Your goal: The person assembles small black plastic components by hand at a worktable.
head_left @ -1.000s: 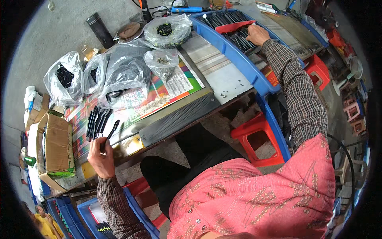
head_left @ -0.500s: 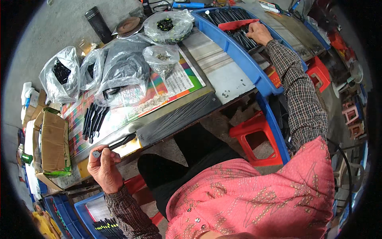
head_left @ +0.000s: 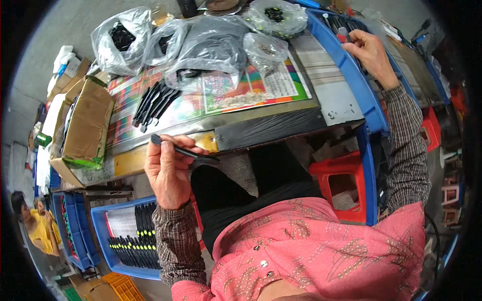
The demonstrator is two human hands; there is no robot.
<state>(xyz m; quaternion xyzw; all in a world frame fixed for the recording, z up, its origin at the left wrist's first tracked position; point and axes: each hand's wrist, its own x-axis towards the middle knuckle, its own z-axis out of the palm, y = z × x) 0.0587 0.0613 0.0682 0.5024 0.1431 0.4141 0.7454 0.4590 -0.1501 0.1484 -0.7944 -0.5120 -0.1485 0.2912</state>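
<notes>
Fine print (head_left: 282,85) on the colourful sheet (head_left: 191,107), apparently illegible at this size.

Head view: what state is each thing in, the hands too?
Left hand: closed on a slim black piece.
Slim black piece: held, off the table.
Right hand: at the long blue tray; grip unclear.
Loose black pieces: lying bunched on the table.
Leftmost clear bag: open, black contents inside.
Blue tray with yellow-dotted pieces: lidless, partly filled.

This is a workshop, shown by matching black parts (head_left: 159,102) on the scuffed tabletop (head_left: 329,93), plastic bags (head_left: 213,47) and a filled blue tray (head_left: 134,272) at lower left.
</notes>
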